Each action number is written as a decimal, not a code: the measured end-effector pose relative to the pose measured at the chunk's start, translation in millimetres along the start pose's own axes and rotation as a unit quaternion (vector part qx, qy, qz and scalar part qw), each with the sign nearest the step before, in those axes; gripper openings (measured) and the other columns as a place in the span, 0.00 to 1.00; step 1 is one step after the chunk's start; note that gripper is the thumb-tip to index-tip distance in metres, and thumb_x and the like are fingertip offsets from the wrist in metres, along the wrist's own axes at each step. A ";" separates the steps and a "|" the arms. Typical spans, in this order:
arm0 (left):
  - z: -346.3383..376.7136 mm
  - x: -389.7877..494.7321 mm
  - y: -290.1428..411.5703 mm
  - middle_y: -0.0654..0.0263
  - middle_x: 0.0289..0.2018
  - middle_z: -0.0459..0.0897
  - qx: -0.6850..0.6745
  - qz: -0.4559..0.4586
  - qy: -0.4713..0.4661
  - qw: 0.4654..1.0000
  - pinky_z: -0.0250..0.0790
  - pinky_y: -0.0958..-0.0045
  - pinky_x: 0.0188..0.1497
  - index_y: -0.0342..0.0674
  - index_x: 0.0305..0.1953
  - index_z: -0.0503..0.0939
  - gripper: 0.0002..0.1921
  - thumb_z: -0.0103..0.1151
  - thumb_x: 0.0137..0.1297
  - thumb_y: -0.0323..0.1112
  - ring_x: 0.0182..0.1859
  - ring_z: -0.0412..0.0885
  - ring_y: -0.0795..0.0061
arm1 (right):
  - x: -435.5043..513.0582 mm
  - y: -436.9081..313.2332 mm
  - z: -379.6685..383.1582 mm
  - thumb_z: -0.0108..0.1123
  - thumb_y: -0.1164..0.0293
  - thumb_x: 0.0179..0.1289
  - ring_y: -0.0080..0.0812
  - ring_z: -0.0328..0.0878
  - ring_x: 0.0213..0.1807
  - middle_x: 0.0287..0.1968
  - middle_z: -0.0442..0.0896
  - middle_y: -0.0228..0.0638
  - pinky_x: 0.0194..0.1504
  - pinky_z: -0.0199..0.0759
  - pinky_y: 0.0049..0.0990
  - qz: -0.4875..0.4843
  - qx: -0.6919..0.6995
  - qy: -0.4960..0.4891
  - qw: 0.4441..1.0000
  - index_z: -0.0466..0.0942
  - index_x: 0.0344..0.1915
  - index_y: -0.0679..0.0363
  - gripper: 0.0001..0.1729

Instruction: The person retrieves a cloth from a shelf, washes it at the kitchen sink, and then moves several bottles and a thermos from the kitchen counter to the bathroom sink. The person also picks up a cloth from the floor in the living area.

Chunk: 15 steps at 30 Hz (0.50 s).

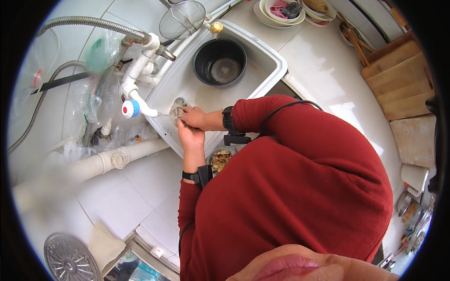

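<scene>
Both hands are together over the left end of a white sink [277, 66], gripping a wet, greyish cloth [174, 113]. My right hand [194, 117] lies over the cloth from the right. From below, my left hand [191, 135] cups it, and its fingers are partly hidden. A thin stream of water runs from the white tap spout [149, 111] onto the cloth. The tap has a blue and white knob [130, 109]. Just beyond my hands is a round metal drain fitting [180, 100]. A black pot [219, 63] stands in the sink farther back.
A wire strainer [182, 20] hangs above the sink's back edge. White pipes [135, 72] and plastic bags [102, 98] line the wall at left. Stacked bowls [277, 21] and a wooden cutting board [400, 80] stand along the counter. A container of food scraps [221, 159] sits below the sink's front edge.
</scene>
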<state>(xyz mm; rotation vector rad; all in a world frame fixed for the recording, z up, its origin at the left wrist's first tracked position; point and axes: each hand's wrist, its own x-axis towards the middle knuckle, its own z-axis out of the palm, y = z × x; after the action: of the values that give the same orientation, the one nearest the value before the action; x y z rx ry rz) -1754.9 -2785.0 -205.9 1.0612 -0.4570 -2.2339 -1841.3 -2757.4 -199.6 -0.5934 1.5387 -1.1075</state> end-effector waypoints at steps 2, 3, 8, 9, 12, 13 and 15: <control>4.4 -8.4 4.0 0.55 0.59 0.73 0.029 -0.004 0.056 0.998 0.65 0.53 0.65 0.38 0.63 0.67 0.25 0.34 0.78 0.50 0.62 0.72 0.54 | -0.9 9.6 11.0 0.52 0.49 0.67 0.50 0.56 0.73 0.72 0.58 0.55 0.70 0.56 0.43 0.021 -0.023 -0.044 0.999 0.58 0.72 0.60 0.42; 5.4 -11.9 4.6 0.55 0.60 0.73 0.052 0.000 0.122 0.991 0.65 0.53 0.65 0.38 0.63 0.67 0.25 0.33 0.78 0.50 0.62 0.72 0.54 | 3.9 10.4 7.9 0.55 0.50 0.66 0.49 0.60 0.71 0.71 0.60 0.54 0.68 0.60 0.42 0.038 0.002 -0.036 0.999 0.57 0.72 0.61 0.42; 8.1 -6.3 -1.8 0.56 0.61 0.71 -0.017 0.016 0.058 0.998 0.69 0.56 0.62 0.38 0.65 0.64 0.25 0.35 0.77 0.48 0.63 0.72 0.59 | -1.2 1.7 -13.0 0.68 0.62 0.57 0.39 0.73 0.61 0.60 0.73 0.45 0.57 0.73 0.36 -0.015 0.270 -0.026 0.962 0.62 0.70 0.56 0.42; 4.4 -7.6 0.5 0.56 0.61 0.71 0.011 0.018 0.094 0.995 0.69 0.55 0.62 0.38 0.65 0.64 0.26 0.34 0.77 0.49 0.63 0.72 0.58 | -9.5 0.5 -15.8 0.69 0.63 0.57 0.39 0.74 0.60 0.60 0.73 0.45 0.56 0.74 0.35 0.028 0.263 -0.056 0.963 0.62 0.70 0.57 0.42; -6.1 -12.5 10.1 0.55 0.59 0.73 0.056 0.043 0.136 0.988 0.68 0.52 0.63 0.42 0.62 0.68 0.27 0.33 0.75 0.54 0.62 0.72 0.56 | -36.2 -3.5 -7.4 0.67 0.65 0.57 0.39 0.79 0.53 0.58 0.75 0.46 0.51 0.76 0.31 0.007 0.232 -0.059 0.971 0.66 0.66 0.58 0.37; -6.1 -12.2 11.1 0.57 0.56 0.75 0.116 0.034 0.073 0.990 0.67 0.52 0.63 0.44 0.57 0.71 0.23 0.35 0.74 0.52 0.59 0.74 0.56 | -36.7 -7.0 -5.4 0.65 0.61 0.57 0.45 0.78 0.54 0.55 0.77 0.47 0.54 0.74 0.36 0.013 0.173 -0.084 0.981 0.71 0.60 0.59 0.31; -1.1 -12.5 1.9 0.64 0.52 0.77 0.001 -0.022 -0.148 0.989 0.68 0.59 0.61 0.43 0.53 0.72 0.17 0.42 0.74 0.47 0.56 0.76 0.62 | -31.9 -9.9 -3.3 0.64 0.49 0.57 0.54 0.73 0.52 0.41 0.76 0.48 0.55 0.68 0.42 -0.009 -0.092 0.012 0.996 0.75 0.47 0.54 0.25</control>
<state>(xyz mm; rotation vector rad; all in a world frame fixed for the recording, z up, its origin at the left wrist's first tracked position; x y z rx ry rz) -1747.2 -2778.2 -198.4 0.7474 -0.5655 -2.4423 -1837.4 -2734.0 -175.9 -0.7214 1.6718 -0.9951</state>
